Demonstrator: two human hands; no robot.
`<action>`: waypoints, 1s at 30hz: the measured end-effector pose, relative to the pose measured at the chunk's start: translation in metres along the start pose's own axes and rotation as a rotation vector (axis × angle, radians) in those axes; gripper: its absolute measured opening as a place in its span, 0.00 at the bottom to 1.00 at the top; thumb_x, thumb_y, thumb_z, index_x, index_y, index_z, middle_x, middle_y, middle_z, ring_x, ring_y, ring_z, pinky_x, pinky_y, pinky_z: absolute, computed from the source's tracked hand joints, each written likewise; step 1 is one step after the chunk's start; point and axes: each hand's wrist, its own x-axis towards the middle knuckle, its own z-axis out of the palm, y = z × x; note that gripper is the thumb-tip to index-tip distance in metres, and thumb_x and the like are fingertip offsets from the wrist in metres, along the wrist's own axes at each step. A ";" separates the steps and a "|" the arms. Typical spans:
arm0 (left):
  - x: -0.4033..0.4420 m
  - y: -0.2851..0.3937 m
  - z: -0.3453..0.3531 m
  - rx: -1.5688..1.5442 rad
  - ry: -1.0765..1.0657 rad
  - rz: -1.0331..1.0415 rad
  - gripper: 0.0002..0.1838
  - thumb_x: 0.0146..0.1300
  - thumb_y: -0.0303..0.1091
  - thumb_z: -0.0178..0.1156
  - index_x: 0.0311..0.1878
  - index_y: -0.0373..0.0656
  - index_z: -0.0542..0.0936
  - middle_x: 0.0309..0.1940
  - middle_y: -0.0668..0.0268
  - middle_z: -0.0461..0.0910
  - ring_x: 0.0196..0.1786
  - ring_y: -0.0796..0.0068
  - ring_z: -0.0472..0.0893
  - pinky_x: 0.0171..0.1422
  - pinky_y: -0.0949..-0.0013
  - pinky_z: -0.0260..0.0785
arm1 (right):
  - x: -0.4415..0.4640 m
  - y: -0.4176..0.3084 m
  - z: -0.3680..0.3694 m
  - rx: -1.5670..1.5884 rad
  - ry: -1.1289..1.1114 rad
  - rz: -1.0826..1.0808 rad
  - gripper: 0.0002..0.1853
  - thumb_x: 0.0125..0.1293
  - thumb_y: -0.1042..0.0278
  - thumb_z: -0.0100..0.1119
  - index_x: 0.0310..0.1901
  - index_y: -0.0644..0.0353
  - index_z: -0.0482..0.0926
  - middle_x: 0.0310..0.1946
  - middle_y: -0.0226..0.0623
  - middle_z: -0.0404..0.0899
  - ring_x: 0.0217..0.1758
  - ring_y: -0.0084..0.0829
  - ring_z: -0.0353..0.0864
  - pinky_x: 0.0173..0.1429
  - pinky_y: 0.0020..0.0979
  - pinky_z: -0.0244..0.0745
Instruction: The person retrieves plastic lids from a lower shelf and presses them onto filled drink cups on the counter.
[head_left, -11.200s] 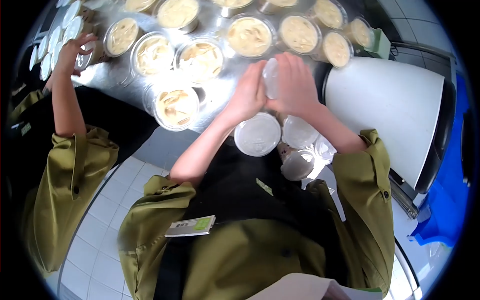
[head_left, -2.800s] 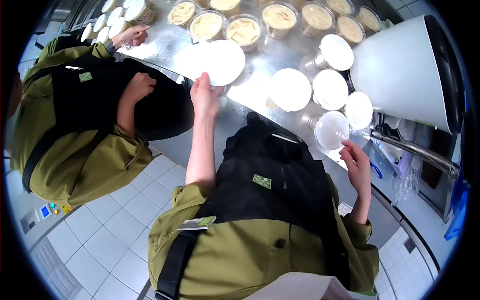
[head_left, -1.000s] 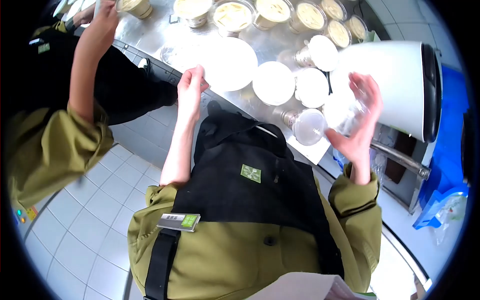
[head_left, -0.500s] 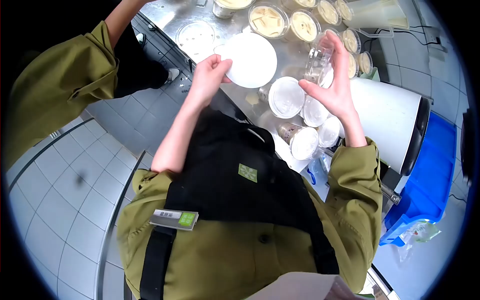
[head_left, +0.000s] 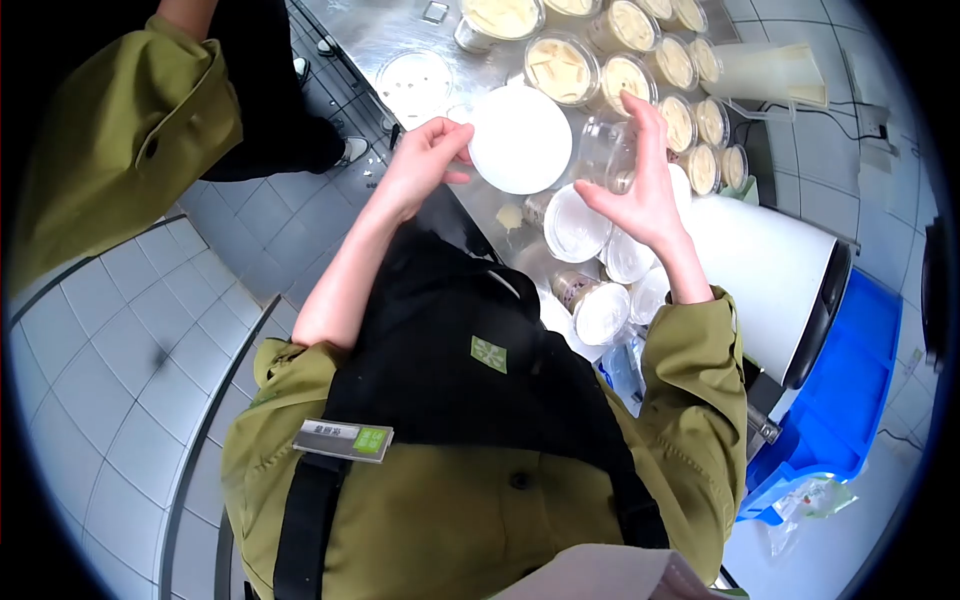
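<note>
A flat white round disc [head_left: 521, 140] is above the steel counter [head_left: 500, 212], in front of me. My left hand [head_left: 428, 168] is at its left edge, fingers bent and a little apart; whether a fingertip touches the rim is hard to tell. Right of the disc, my right hand [head_left: 645, 190] curves its spread thumb and fingers around a clear plastic cup [head_left: 606, 152], which looks tilted. Below that hand stand several cups with white tops, such as one cup [head_left: 578, 224] close to the thumb.
Several lidded cups with pale yellow contents [head_left: 562, 68] crowd the far counter. A translucent pitcher [head_left: 765, 75] stands behind them. A white appliance [head_left: 755, 265] and a blue bin [head_left: 850, 370] are to the right. Another person's sleeve [head_left: 130, 150] is on the left.
My right hand has moved left with the clear cup, closer to the disc. My left hand has drawn back slightly from the disc, its fingers parting. The view has shifted a little.
</note>
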 end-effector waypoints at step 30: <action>-0.002 -0.024 0.011 0.095 0.133 0.294 0.10 0.67 0.33 0.53 0.36 0.34 0.76 0.26 0.69 0.77 0.29 0.83 0.77 0.34 0.76 0.71 | 0.045 0.004 0.070 -0.104 -0.280 -0.385 0.47 0.37 0.57 0.71 0.62 0.62 0.60 0.57 0.58 0.59 0.62 0.56 0.61 0.66 0.46 0.60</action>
